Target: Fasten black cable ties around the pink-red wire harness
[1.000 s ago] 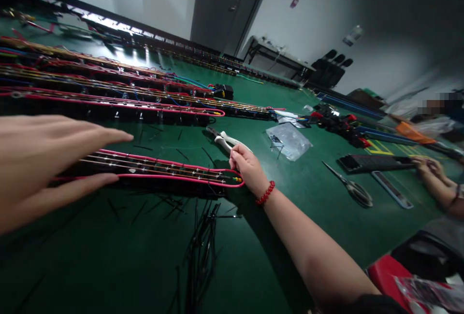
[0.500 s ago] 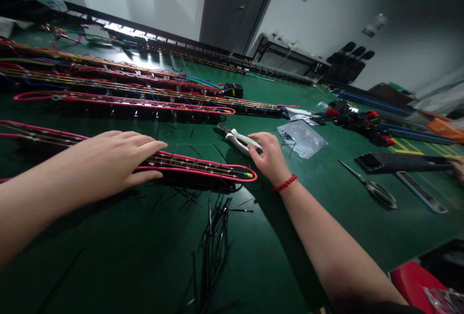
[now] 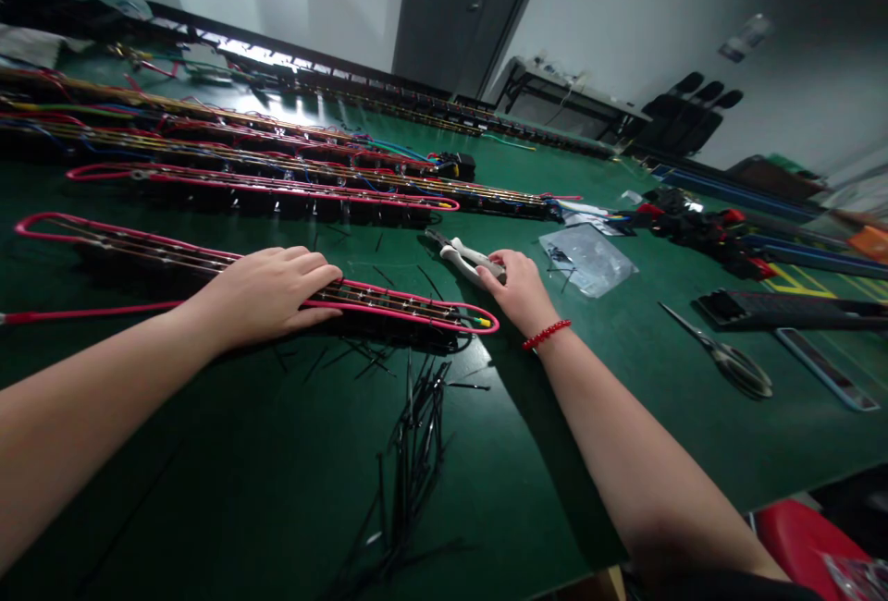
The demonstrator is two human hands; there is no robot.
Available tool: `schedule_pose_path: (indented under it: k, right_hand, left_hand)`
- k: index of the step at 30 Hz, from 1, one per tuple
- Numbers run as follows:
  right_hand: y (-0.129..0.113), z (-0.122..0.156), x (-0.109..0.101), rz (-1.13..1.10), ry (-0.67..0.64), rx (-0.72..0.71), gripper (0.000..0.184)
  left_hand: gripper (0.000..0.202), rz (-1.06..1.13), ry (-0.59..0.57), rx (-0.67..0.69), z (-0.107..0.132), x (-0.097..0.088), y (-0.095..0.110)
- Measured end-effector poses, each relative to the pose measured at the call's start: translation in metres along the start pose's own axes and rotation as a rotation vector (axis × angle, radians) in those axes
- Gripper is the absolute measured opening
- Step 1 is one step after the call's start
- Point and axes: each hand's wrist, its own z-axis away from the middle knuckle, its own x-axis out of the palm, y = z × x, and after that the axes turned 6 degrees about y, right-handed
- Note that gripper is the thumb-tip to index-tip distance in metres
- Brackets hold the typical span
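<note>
Right hand (image 3: 522, 291) now closes on pliers (image 3: 466, 259); left hand (image 3: 267, 294) flat on harness (image 3: 388, 303)

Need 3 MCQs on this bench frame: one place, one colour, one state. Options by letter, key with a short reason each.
1. Where does the left hand rest?
A. On the nearest pink-wired strip
B. On the scissors
C. On the clear plastic bag

2. What colour is the bead bracelet on the right wrist?
A. Blue
B. Red
C. Yellow

3. What is the right hand doing?
A. Lying flat on the green table, away from any tool
B. Raised in the air
C. Touching the white-handled pliers

Key: 1 A, the palm lies across the strip's wires. 2 B, the beads are plainly red. 3 C, the fingertips sit on the pliers' handles; whether they grip them cannot be told.
</note>
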Motion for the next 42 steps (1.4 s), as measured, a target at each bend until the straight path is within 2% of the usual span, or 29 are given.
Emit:
schedule_pose_path:
  k: [3, 6, 11, 16, 21, 25, 29, 33, 36, 42]
  right_hand:
    - [0.012, -0.004, 0.002, -0.03, -0.073, 0.017, 0.036]
    - [0.013, -0.005, -0.001, -0.048, -0.078, -0.01, 0.036]
    - [-0.002, -0.002, -0.01, -0.055, 0.044, -0.071, 0.035]
    - [-0.019, 0.002, -0.012, -0.07, -0.036, -0.137, 0.034]
    - [-0.024, 0.0, -0.003, -0.149, -0.092, -0.058, 0.034]
    - [-0.024, -0.004, -0.002, -0.352, -0.092, 0.046, 0.036]
    - [-0.03, -0.004, -0.019, -0.611, -0.035, 0.114, 0.037]
    - [-0.038, 0.001, -0.044, -0.762, -0.012, 0.058, 0.046]
    - [-0.039, 0.003, -0.057, -0.709, -0.024, -0.023, 0.05]
    - [-0.045, 0.009, -0.085, -0.36, -0.158, -0.262, 0.012]
  left_hand:
    - [0.049, -0.004, 0.0, -0.003, 0.0, 0.001, 0.0]
    - [0.046, -0.006, 0.004, -0.008, 0.0, 0.0, 0.0]
    - [0.044, -0.018, 0.008, -0.024, -0.001, -0.001, 0.001]
    - [0.044, -0.026, -0.003, -0.024, -0.001, -0.002, 0.002]
    - [0.044, -0.033, -0.013, -0.029, -0.002, -0.003, 0.002]
    - [0.044, -0.038, -0.033, -0.034, -0.003, -0.005, 0.002]
    - [0.045, -0.042, -0.042, -0.032, -0.003, -0.007, 0.003]
    - [0.044, -0.041, -0.035, -0.03, -0.003, -0.006, 0.003]
    - [0.044, -0.042, -0.033, -0.034, -0.003, -0.006, 0.002]
    - [0.043, -0.045, -0.045, -0.044, -0.004, -0.008, 0.003]
